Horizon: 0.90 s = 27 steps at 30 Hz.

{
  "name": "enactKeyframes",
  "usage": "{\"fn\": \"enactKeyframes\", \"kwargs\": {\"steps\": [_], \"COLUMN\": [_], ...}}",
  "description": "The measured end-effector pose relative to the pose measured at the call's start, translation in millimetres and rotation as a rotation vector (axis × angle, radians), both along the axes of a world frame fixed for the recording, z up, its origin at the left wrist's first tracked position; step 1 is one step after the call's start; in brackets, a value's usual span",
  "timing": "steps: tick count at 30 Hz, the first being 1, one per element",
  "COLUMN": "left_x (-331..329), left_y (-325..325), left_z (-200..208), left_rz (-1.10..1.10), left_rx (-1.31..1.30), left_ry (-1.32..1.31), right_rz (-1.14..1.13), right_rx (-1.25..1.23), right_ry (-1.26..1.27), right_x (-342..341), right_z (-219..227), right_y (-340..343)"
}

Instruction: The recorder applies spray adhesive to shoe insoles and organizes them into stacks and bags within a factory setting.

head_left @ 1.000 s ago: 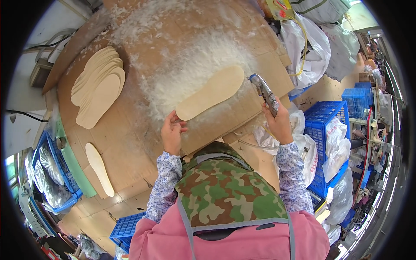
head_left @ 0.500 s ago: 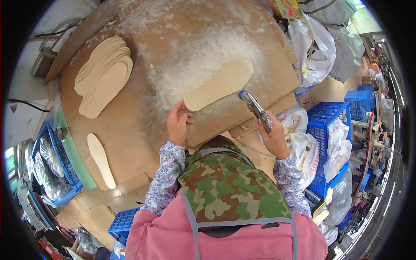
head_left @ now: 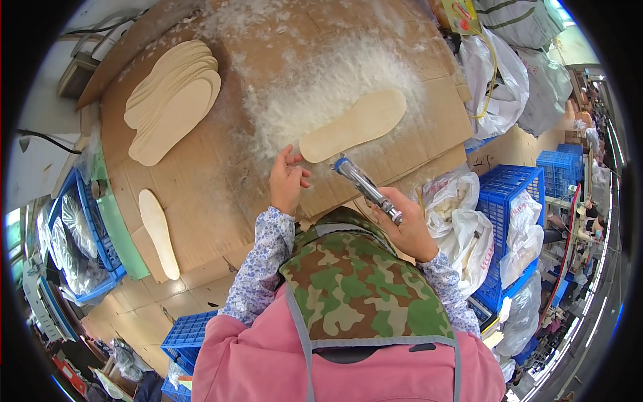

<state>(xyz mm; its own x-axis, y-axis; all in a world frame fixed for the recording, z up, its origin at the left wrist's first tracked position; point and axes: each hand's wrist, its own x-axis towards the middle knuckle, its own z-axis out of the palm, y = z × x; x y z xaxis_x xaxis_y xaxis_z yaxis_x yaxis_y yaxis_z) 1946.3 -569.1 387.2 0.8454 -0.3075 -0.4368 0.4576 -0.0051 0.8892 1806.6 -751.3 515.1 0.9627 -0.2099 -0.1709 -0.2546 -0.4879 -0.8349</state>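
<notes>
A cream insole [head_left: 355,127] lies slantwise on the cardboard sheet [head_left: 201,221], over a patch of white fuzz [head_left: 295,100]. At its near left end is my left hand [head_left: 288,184], fingers apart, the fingertips at or touching the insole's edge; nothing shows in its grasp. My right hand [head_left: 405,224] is closed round a silver, tube-shaped hand tool [head_left: 368,187] with a blue tip. That tip points at the insole's near edge, close to its left end. Whether it touches cannot be seen. A fanned stack of insoles [head_left: 175,100] lies at the left.
A single narrow insole [head_left: 159,231] lies at the cardboard's left side. Blue crates stand to the right [head_left: 499,194], left [head_left: 110,264] and lower left [head_left: 187,338]. White plastic bags [head_left: 459,208] sit by my right arm. A yellow hose [head_left: 494,74] hangs at the upper right.
The blue tip has moved from the insole's right part leftward along its near edge, with my right hand following. The view has shifted a little; the insole lies as before.
</notes>
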Motion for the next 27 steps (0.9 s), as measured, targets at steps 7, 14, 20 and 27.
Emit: {"fn": "enactKeyframes", "kwargs": {"steps": [7, 14, 20, 27], "left_x": [1, 8, 14, 10], "left_y": [-3, -17, -24, -27], "left_z": [2, 8, 3, 0], "left_rz": [-0.005, -0.020, -0.028, -0.019], "left_rx": [0.029, 0.073, 0.119, 0.095], "left_ry": [0.001, -0.014, -0.064, -0.071], "right_rz": [-0.131, -0.298, -0.386, -0.272], "right_rx": [-0.159, -0.190, -0.170, -0.140], "right_ry": [-0.116, -0.125, -0.107, -0.096], "right_x": [6, -5, -3, 5], "right_z": [-11, -27, -22, -32], "right_y": [-35, -78, -91, -95]}}
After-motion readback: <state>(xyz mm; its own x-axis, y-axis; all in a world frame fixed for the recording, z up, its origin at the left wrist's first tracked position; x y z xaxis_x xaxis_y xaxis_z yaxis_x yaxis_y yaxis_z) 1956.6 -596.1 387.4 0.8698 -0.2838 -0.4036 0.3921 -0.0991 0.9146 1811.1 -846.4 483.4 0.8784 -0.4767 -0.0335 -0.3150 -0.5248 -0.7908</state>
